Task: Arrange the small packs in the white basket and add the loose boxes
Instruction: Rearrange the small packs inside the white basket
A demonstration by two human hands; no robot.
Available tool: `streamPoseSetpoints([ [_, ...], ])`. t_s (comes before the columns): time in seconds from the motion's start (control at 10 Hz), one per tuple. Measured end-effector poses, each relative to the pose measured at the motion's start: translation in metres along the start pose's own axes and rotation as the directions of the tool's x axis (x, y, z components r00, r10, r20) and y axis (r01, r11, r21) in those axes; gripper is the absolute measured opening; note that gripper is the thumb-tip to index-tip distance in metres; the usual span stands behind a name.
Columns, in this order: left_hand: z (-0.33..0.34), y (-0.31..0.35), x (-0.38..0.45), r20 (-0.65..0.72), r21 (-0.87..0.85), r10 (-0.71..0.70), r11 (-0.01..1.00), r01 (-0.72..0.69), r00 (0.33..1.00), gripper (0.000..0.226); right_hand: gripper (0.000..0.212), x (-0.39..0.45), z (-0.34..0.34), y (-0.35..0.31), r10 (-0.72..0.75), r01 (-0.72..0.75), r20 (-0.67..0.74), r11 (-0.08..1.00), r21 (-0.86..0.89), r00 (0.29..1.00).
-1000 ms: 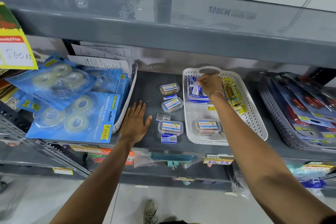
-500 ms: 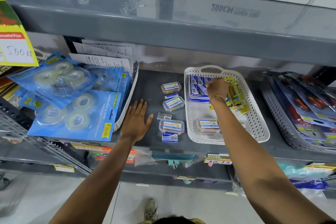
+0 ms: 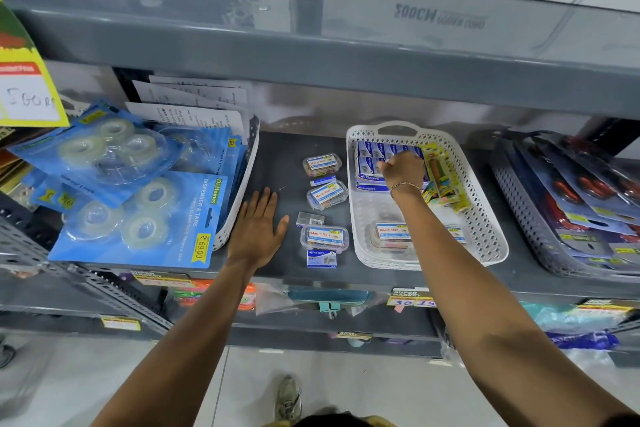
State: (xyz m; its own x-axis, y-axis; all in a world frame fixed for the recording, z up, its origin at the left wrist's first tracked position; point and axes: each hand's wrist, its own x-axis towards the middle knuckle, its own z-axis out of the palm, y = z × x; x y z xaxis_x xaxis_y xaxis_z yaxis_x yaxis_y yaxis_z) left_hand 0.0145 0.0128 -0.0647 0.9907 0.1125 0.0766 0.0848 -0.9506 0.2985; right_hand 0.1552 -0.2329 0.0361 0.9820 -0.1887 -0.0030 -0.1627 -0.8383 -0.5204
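Note:
The white basket (image 3: 493, 236) sits on the grey shelf, right of centre. At its back lie rows of small blue packs (image 3: 370, 156), with yellow packs (image 3: 445, 180) along its right side. A clear labelled box (image 3: 393, 234) rests at its front. My right hand (image 3: 403, 170) is inside the basket, fingers curled, with the tips pinching a blue pack. Left of the basket, loose on the shelf, are three clear boxes (image 3: 324, 236) and two small blue boxes (image 3: 321, 258). My left hand (image 3: 256, 229) lies flat and open on the shelf beside them, holding nothing.
A white basket of blue tape packs (image 3: 138, 211) overhangs the shelf on the left, with papers behind it. A grey basket of carded red-handled items (image 3: 571, 211) stands on the right. The upper shelf (image 3: 311, 45) hangs low overhead. A yellow price card (image 3: 27, 94) is at the far left.
My right hand went from the back of the blue packs to the yellow packs, then came back left onto the blue packs. The left hand stayed flat on the shelf.

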Motion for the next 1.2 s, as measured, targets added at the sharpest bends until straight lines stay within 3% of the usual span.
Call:
streamPoseSetpoints([
  [0.1, -0.001, 0.0, 0.0, 0.028, 0.001, -0.005, 1.0, 0.005, 1.0, 0.064, 0.03, -0.028, -0.006, -0.014, -0.114, 0.111, -0.043, 0.992, -0.064, 0.993],
  [0.2, -0.002, 0.0, 0.0, 0.027, 0.014, -0.002, 1.0, 0.002, 1.0, 0.064, 0.018, -0.067, 0.003, -0.023, -0.283, 0.283, 0.012, 0.959, -0.002, 0.959],
  [0.3, -0.003, 0.002, 0.0, 0.026, 0.033, 0.002, 0.999, -0.003, 1.0, 0.063, 0.012, -0.134, 0.022, -0.024, -0.439, 0.44, 0.173, 0.897, 0.035, 0.881],
  [0.4, -0.003, 0.003, 0.001, 0.046, 0.033, -0.014, 0.999, 0.013, 0.999, 0.063, 0.015, -0.161, 0.033, -0.014, -0.492, 0.516, 0.234, 0.855, -0.05, 0.838],
  [0.6, -0.005, 0.004, 0.001, 0.096, 0.049, -0.037, 0.998, 0.033, 0.995, 0.064, 0.021, -0.177, 0.048, 0.005, -0.476, 0.565, 0.342, 0.79, -0.238, 0.81],
  [0.8, -0.006, 0.005, 0.0, 0.105, 0.057, -0.041, 0.998, 0.036, 0.994, 0.063, 0.014, -0.18, 0.05, 0.012, -0.499, 0.569, 0.319, 0.802, -0.183, 0.806],
  [1.0, -0.006, 0.004, 0.001, 0.099, 0.061, -0.044, 0.997, 0.038, 0.994, 0.063, 0.031, -0.181, 0.051, 0.015, -0.49, 0.565, 0.313, 0.794, -0.227, 0.814],
  [1.2, -0.004, 0.004, 0.001, 0.092, 0.068, -0.044, 0.997, 0.038, 0.995, 0.063, 0.034, -0.182, 0.053, 0.016, -0.499, 0.582, 0.324, 0.771, -0.257, 0.804],
])
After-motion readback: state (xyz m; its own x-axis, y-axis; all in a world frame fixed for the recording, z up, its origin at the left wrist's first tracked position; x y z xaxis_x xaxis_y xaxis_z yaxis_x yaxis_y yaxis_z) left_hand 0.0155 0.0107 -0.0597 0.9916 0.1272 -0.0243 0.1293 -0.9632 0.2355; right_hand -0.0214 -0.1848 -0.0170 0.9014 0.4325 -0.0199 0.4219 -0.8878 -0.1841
